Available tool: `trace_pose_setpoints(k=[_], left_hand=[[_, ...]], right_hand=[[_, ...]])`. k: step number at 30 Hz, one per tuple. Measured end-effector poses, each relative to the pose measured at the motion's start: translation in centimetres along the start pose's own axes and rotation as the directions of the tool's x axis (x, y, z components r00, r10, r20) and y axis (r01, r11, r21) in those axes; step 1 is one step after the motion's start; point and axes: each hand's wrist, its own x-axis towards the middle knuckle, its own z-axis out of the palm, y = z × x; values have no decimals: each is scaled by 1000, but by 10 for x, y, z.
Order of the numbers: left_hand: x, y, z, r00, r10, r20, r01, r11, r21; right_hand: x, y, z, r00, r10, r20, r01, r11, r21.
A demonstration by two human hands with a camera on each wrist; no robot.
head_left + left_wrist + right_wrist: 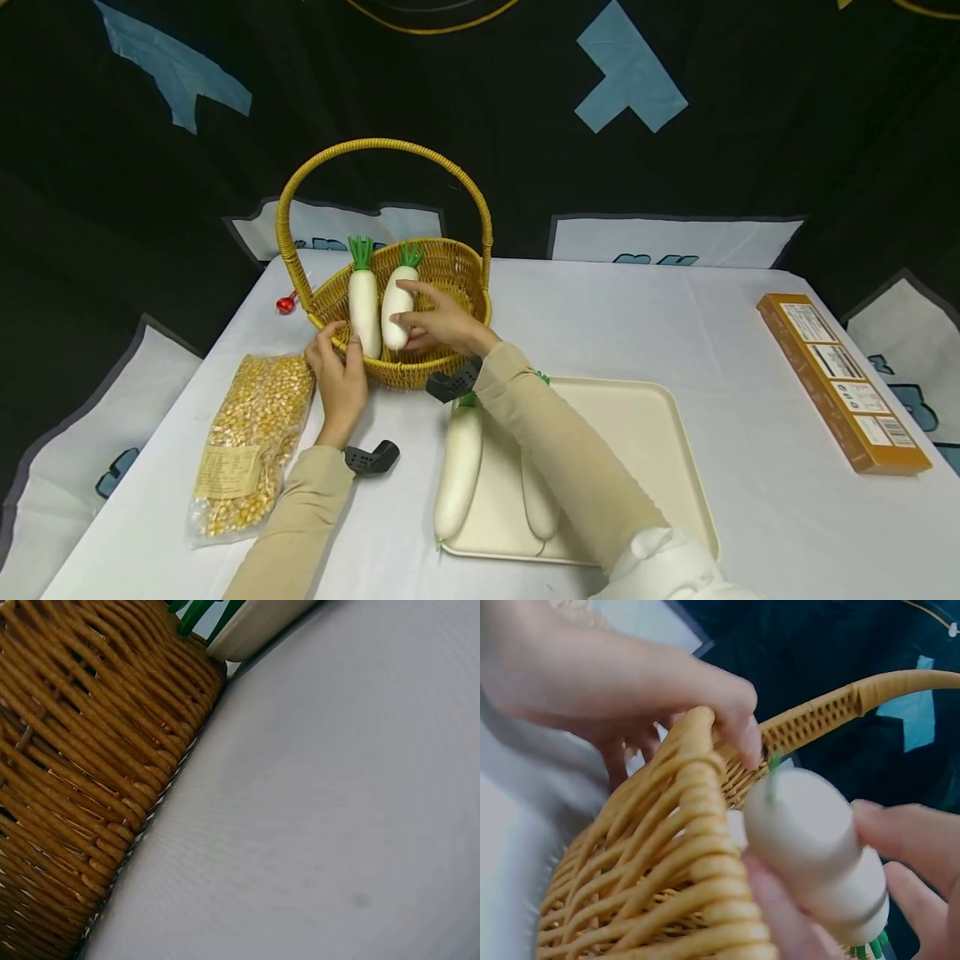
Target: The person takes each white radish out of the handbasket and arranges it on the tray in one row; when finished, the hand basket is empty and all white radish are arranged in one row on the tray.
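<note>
Inside the wicker basket (401, 377) with a tall handle, a white radish (363, 312) with a green top leans upright at the left. Beside it, a second white radish (397, 308) is gripped between the thumb and fingers of my right hand (442, 323); in the right wrist view this radish (802, 825) points its root end at the camera. My left hand (341, 379) holds the basket's near left rim, thumb over the edge. The left wrist view shows the basket's woven side (97, 742) but not the hand.
A cream tray (637, 433) carries a white radish (459, 471) and another radish (538, 500), partly under my right arm. Left of the basket lie a bag of corn kernels (255, 433) and a small red object (286, 303). A brown box (843, 383) lies at the right.
</note>
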Motion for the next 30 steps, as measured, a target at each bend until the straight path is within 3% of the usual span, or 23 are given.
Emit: trace_pose_setpoints(k=[4, 9, 15, 22, 30], left_hand=[[1, 0, -2, 1000, 5, -8, -5, 1000, 6], [1, 0, -1, 1000, 7, 2, -7, 1000, -1], [-2, 0, -1, 1000, 9, 6, -8, 1000, -6], [-4, -2, 0, 1000, -3, 11, 4, 1000, -15], [-2, -1, 0, 1000, 7, 11, -7, 1000, -18]], right_hand=[[-5, -2, -1, 997, -62, 39, 59, 995, 74], [-27, -11, -4, 992, -110, 59, 104, 990, 100], [-66, -29, -10, 983, -172, 62, 173, 985, -10], [-128, -37, -31, 973, -224, 57, 231, 953, -197], [-199, -40, -65, 989, -147, -3, 140, 946, -291]])
